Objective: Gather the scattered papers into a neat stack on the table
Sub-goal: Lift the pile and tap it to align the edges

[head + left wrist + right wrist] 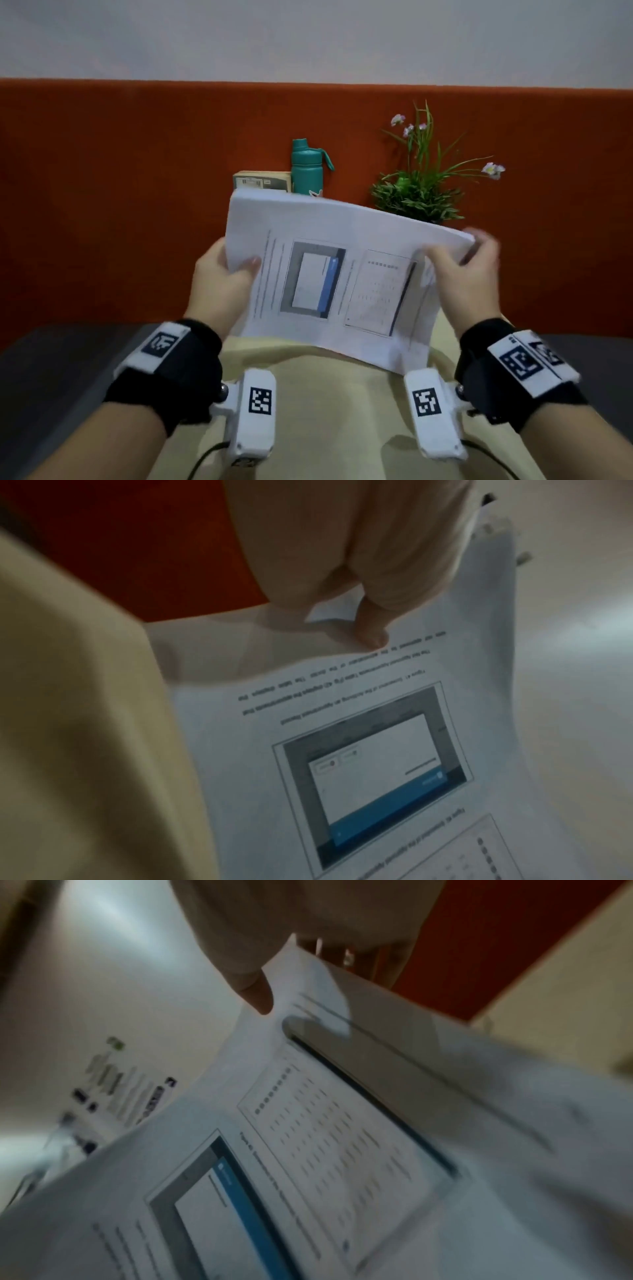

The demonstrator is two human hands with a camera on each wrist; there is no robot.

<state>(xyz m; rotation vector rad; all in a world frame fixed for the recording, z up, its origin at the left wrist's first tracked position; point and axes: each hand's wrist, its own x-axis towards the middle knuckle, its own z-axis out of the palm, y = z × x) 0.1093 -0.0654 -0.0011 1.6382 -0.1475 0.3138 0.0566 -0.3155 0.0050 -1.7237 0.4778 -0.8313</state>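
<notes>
A bundle of white printed papers [335,274] is held up in the air above the cream table [325,411], tilted toward me, its top sheet showing a screenshot and a table figure. My left hand [222,274] grips its left edge, thumb on the front [369,634] and fingers behind. My right hand [466,274] holds the right edge, thumb on the top sheet [257,999] and fingers behind. The same papers [359,750] fill the left wrist view, and the papers [308,1150] appear blurred in the right wrist view.
A teal water bottle [307,168], a small cardboard box [262,180] and a potted plant with pink flowers [421,181] stand at the table's far edge against an orange partition [137,171]. Dark surfaces flank the cream table on both sides.
</notes>
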